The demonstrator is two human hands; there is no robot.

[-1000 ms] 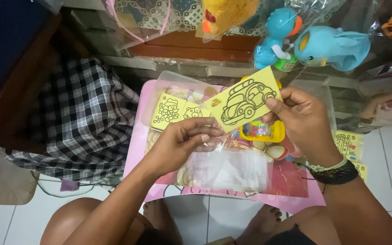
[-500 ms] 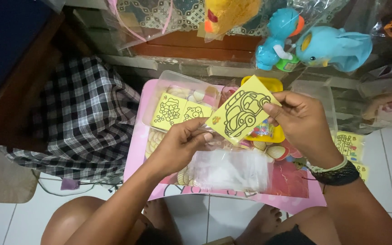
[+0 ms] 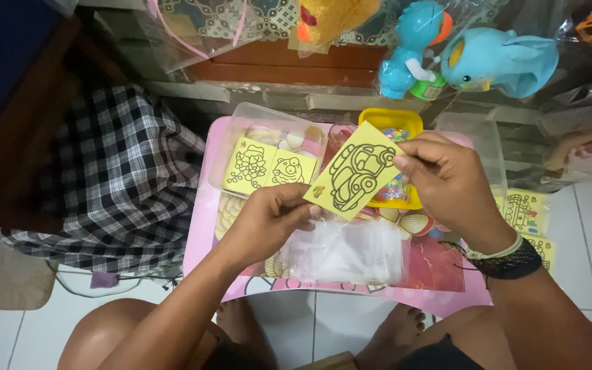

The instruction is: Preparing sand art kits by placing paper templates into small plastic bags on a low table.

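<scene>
1. White floor tiles all round, and down low in the middle sits a small pink desk, crowded with craft bits.
2. Front and centre: a yellow card printed with a black outline of a car, held up above the desk, tilted on a diagonal.
3. Left hand is pinched on the card's lower corner, thumb and fingertips closed together on the edge.
4. Right hand is clamped on the upper right corner, thumb over the front face, fingers curled behind.
5. My read on the card: thin, light and fairly stiff, but it would crease if squeezed mid-sheet, so corners and edges look like the place to grip it.
6. Under the hands lies a heap of clear plastic sleeves, soft and slippery by the look of them.
7. Further back, a clear plastic box holds two more yellow picture cards lying flat, side by side.
8. Beside it, a yellow tray with small colourful pieces, partly hidden behind the held card.
9. Off to the person's left, a black-and-white checked cloth is bunched against the desk.
10. Up top, blue toy figures in clear wrapping.
11. More yellow cards lie on the floor tiles at the right.
</scene>
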